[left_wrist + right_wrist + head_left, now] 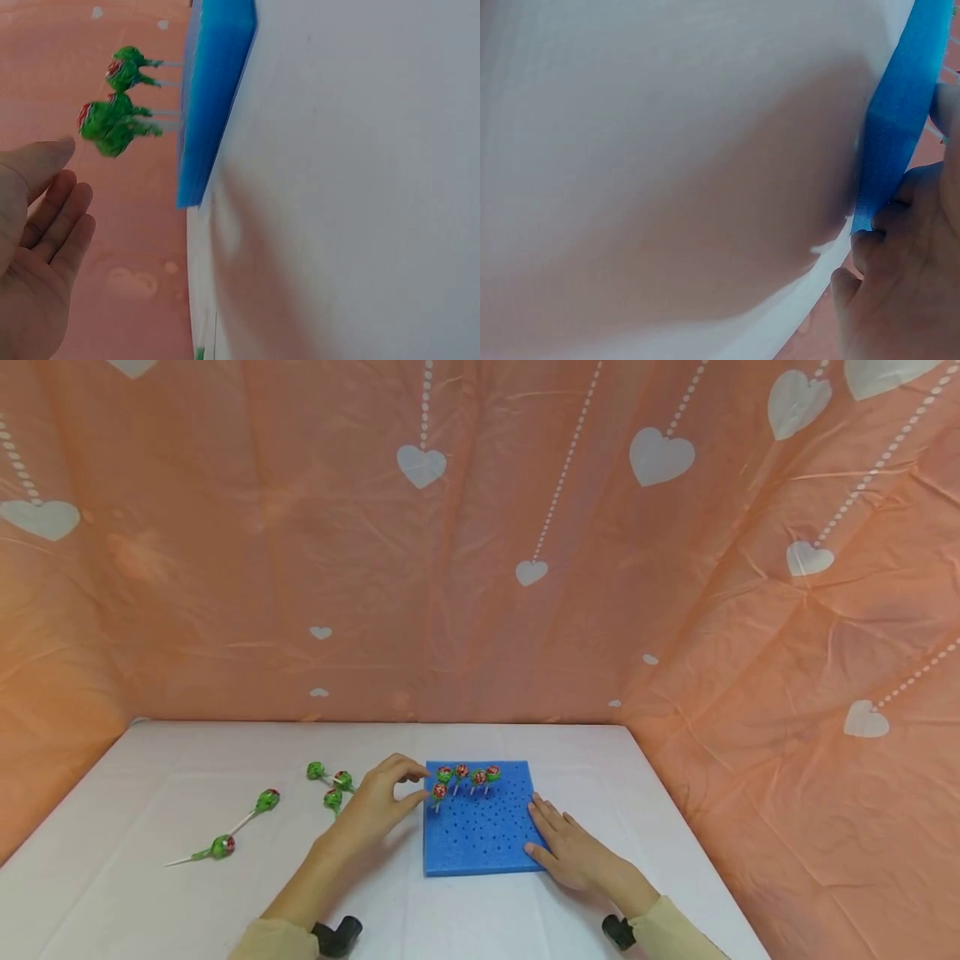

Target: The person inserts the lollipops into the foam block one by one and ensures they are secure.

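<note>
Head view: the left hand (378,799) is hovering at the left edge of the blue foam block (480,847), thumb and fingers parted, pinching nothing. Five standing lollipops (461,771) are filling the block's far-left part, and a fingertip grazing the nearest could be knocking its stick askew. The right hand (577,853) is resting straight-fingered on the right edge; were it lifting, the block might be skidding. Loose lollipops (222,846) are dotting the left of the counter (465,918), so freer room is lying off the block's near edge.
</note>
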Motion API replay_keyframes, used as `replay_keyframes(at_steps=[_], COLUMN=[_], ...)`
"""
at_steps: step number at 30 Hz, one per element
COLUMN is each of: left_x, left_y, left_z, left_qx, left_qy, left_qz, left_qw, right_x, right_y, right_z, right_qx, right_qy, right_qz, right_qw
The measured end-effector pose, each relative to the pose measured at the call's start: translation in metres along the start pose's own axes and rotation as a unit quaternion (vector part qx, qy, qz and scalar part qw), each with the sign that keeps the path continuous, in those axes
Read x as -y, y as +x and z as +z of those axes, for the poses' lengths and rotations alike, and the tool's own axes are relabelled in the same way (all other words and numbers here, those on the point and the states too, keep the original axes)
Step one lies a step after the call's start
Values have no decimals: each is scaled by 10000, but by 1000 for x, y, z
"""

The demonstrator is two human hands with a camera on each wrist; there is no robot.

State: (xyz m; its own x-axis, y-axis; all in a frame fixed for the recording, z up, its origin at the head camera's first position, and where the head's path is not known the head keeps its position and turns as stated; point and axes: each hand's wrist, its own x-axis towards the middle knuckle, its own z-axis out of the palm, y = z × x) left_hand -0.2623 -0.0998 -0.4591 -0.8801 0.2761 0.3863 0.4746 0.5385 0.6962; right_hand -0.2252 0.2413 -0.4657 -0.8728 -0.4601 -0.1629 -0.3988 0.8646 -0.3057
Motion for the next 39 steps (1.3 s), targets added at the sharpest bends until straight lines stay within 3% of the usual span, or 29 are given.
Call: replay_keyframes(at_steps=[6,14,22,31,39], left_x=[7,20,41,70,76], left_y=[-4,-14,-21,-25,-27], left_z=[-17,-45,-72,-90,-95], left_qx=[-295,-293,-358,-15,595], left_qy=[282,428,479,639,550], left_qz=[244,51,170,-75,-343], left_qw=[9989,9986,9981,9979,9961], right_x=[1,0,1,0,-2], right_y=[0,0,0,0,1], right_z=[-1,0,-1,-1,1], right_qx=[13,23,27,9,-16], right_qy=[28,9,35,19,-14], right_qz=[11,23,27,0,-49], right_qw=[10000,10000,10000,10000,10000])
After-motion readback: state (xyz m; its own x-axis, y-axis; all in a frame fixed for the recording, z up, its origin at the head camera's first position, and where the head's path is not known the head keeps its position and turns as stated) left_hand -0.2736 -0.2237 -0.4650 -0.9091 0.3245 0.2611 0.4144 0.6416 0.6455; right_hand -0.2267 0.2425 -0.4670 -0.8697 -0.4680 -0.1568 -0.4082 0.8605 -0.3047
